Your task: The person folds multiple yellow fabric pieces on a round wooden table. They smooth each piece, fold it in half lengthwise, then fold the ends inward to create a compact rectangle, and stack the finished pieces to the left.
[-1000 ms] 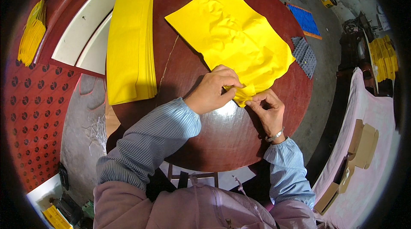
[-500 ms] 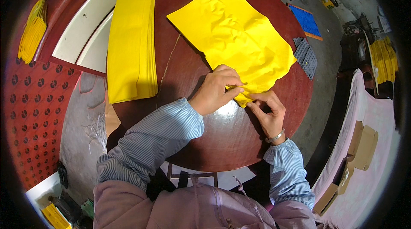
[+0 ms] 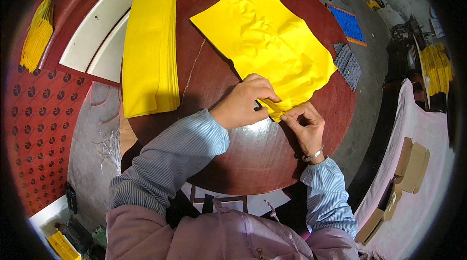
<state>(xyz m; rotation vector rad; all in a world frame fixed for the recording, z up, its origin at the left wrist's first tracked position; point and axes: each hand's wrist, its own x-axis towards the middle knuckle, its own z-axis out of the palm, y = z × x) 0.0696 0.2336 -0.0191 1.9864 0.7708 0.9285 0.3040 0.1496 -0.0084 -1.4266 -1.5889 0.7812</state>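
Two hands work the near corner of a crumpled yellow paper sheet (image 3: 262, 41) spread across the round dark-red wooden bench (image 3: 253, 158). Left hand (image 3: 243, 104) lies flat, fingers closed over the folded corner; right hand (image 3: 304, 124) pinches that corner between thumb and fingertips. Step, as judged: creasing a small fold. Next move likely needs a firm press along the crease. Stack of folded yellow sheets (image 3: 148, 46) sits at the bench's left edge.

The left hand (image 3: 243, 104) has slid slightly along the folded near corner of the yellow sheet (image 3: 265, 46).
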